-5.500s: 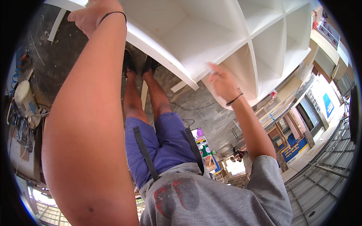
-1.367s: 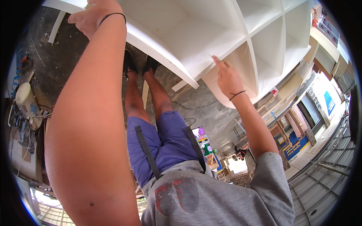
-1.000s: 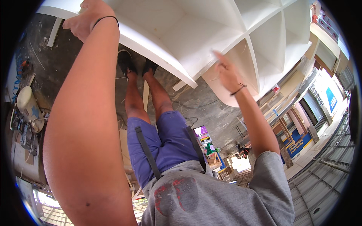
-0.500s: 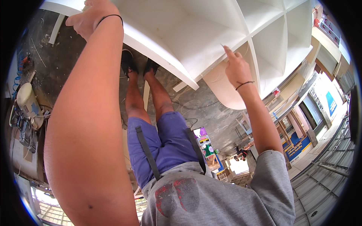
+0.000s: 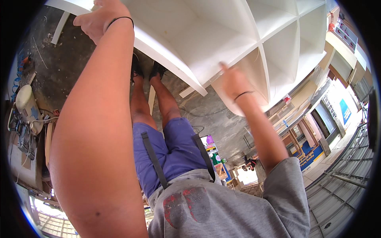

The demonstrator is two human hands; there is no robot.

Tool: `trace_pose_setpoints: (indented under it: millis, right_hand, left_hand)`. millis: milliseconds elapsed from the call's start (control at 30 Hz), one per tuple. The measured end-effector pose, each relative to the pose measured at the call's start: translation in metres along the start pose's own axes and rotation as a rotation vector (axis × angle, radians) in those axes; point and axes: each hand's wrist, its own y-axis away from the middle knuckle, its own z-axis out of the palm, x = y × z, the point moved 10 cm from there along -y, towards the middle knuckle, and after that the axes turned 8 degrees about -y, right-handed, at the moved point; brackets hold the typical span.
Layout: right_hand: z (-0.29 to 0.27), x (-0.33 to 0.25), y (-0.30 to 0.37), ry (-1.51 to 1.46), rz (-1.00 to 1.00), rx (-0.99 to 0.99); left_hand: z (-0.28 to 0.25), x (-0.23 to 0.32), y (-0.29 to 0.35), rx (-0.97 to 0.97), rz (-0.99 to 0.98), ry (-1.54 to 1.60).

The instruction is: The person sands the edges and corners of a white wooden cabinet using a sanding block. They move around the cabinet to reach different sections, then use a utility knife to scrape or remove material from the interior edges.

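Observation:
A large white shelf unit [image 5: 186,43] with several open compartments fills the top of the view. At its upper left, my left hand [image 5: 104,22] is closed over the edge board, and part of its fingers is cut off by the frame. My right hand [image 5: 237,82] is beside the front edge strip [image 5: 248,49] of a compartment. Motion blurs it; the index finger points up along the strip and the other fingers are curled in. Whatever it pinches is too smeared to name. Below that edge is a curved whitish panel [image 5: 254,71].
Grey concrete floor [image 5: 206,113] lies under the unit, with a loose white strip [image 5: 188,91] and thin curled trimmings. At left stand a cream tank-like container [image 5: 27,99] and cables. Wooden frames [image 5: 293,144] are at right. My feet are close beneath the shelf edge.
My right hand has moved left and slightly down along the edge strip. A thin pointed tip seen at its fingertip before is now blurred. The left hand stays at the board.

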Motion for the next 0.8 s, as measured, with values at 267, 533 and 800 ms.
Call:
trace_pose_setpoints:
  millis: [267,533,800]
  right_hand:
    - [-0.049,0.023,-0.033,-0.095,0.093,0.052]
    - [0.037,-0.04,0.014,-0.064,-0.07,-0.13]
    - [-0.08,0.042,-0.049,0.146,0.096,0.127]
  left_hand:
    - [0.0,-0.003,0.0,-0.044,-0.024,-0.031]
    - [0.002,-0.003,0.003,-0.084,-0.029,-0.058]
    - [0.002,-0.003,0.004,-0.112,-0.07,-0.064]
